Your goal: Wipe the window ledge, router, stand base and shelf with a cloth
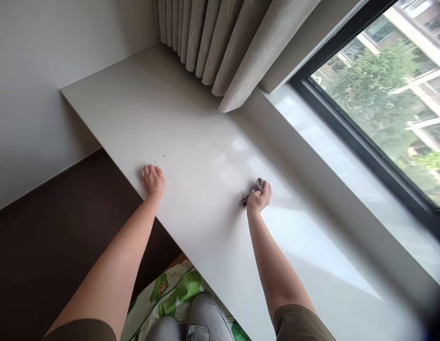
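My right hand (259, 197) rests on a white glossy windowsill ledge (191, 128), its fingers closed round a small grey cloth (259, 183) that sticks out past the knuckles. My left hand (153, 179) sits near the ledge's front edge with its fingers curled under, knuckles on the surface; nothing shows in it. Both arms reach forward, about a forearm's length apart.
Pale pleated curtains (220, 47) hang down to the ledge at the back. A black-framed window (365, 147) runs along the right, with trees and buildings outside. A white wall (28, 94) stands at the left above dark flooring (46, 246). A green patterned fabric (173, 293) lies below the ledge.
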